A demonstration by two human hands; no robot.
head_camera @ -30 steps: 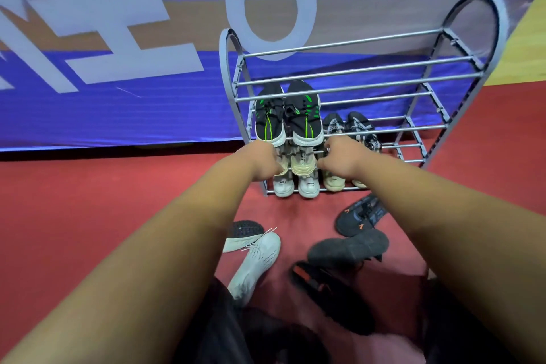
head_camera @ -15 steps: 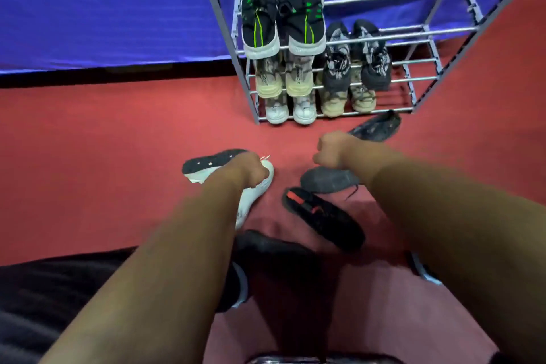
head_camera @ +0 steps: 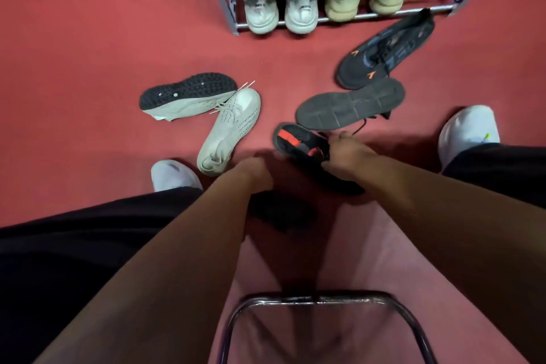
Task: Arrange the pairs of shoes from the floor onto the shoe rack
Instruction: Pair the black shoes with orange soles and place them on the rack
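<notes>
The right hand (head_camera: 347, 155) grips a black shoe with red marks (head_camera: 298, 143) on the red floor (head_camera: 88, 53), well in front of the shoe rack (head_camera: 224, 3). The left hand (head_camera: 254, 171) rests on another black shoe (head_camera: 277, 213); whether it grips it I cannot tell. A pale pair (head_camera: 212, 115) lies left of the held shoe, a dark pair (head_camera: 372, 80) nearer the rack.

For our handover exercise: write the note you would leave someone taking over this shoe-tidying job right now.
Right hand: closing on the black-and-red shoe; grip unclear.
Left hand: over a dark shoe, fingers hidden.
Done: pale pairs on the shoe rack lower bars.
Left on the floor: beige pair, one on its side, one upright; black-and-orange shoe; sole-up dark shoe.
</notes>
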